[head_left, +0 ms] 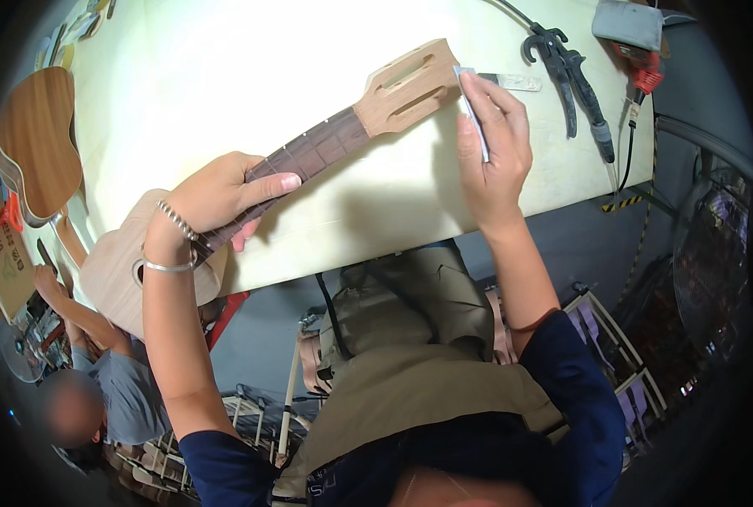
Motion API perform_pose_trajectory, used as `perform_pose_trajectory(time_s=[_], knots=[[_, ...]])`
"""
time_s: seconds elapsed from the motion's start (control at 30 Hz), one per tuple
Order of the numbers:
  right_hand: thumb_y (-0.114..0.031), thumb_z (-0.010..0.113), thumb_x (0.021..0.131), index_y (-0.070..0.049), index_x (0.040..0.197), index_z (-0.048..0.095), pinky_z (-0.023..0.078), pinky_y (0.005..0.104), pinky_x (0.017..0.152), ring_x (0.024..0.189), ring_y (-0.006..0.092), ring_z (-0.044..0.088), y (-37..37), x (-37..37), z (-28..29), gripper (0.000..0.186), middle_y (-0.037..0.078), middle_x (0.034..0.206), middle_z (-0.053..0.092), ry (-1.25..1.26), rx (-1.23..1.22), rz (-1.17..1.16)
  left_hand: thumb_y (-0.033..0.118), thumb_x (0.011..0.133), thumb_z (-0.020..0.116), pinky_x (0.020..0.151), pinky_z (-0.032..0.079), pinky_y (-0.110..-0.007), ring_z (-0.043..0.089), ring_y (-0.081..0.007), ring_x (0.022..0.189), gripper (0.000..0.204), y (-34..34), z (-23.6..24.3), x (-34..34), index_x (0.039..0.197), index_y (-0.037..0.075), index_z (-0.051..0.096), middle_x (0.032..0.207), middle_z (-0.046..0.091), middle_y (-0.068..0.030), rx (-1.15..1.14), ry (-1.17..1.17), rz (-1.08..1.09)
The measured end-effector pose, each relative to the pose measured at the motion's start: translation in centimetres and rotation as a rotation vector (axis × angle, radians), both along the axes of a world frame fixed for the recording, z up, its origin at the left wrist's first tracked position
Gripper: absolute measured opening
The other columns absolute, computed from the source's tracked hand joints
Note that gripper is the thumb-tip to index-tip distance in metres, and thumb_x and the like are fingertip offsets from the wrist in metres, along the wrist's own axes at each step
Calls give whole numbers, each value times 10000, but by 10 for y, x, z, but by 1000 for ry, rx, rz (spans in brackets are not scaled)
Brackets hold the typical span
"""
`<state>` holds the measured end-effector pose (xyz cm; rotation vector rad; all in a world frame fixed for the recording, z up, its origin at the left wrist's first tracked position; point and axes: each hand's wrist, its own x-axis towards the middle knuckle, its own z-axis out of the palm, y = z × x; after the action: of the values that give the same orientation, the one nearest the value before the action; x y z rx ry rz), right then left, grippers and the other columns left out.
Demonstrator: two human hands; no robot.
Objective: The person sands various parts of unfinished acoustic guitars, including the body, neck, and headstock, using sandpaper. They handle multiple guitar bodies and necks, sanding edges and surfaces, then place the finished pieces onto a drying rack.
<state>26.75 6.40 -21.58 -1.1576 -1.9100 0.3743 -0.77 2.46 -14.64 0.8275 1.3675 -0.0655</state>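
An unfinished ukulele lies slantwise before me, its pale body [114, 266] at the left and its slotted headstock [406, 91] toward the upper middle. Wrapped around the dark fretted neck [326, 148] is my left hand [224, 190], thumb across the fretboard and fingertips showing underneath. My right hand [501, 144] pinches a folded piece of sandpaper [476, 114], pale grey, between thumb and fingers. The paper's upper edge is right at the headstock's end; whether they touch I cannot tell. Just beyond those fingers a flat metal blade [518, 82] rests on the table.
The pale worktable [309, 241] carries a black air gun [554, 63] with its hose, and a grey-and-red power tool [638, 42] at the far right corner. A brown instrument body [43, 144] is at the left. Another person [123, 389] works at lower left. A fan [718, 262] stands right.
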Motion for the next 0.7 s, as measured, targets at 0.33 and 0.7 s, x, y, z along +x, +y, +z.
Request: perform_pose_trajectory(time_s=[0.33,0.7], knots=[[-141,634,745,-145,1049,657,444,266,576,676,192,462,-21,-30,-7,305,2,1030,585,-348,-49,26,442,852,564,369,414,-228,487,-121,321,497,-5,-25,-12,638,-7,556,408,505,-58,-93,-128,2],[-129,625,745,-135,1009,656,434,258,538,662,187,444,-15,-26,-5,266,-81,1065,595,-377,-46,60,436,827,604,326,393,-235,471,-109,319,476,-7,-26,-11,639,2,549,422,504,-46,-102,-110,36]])
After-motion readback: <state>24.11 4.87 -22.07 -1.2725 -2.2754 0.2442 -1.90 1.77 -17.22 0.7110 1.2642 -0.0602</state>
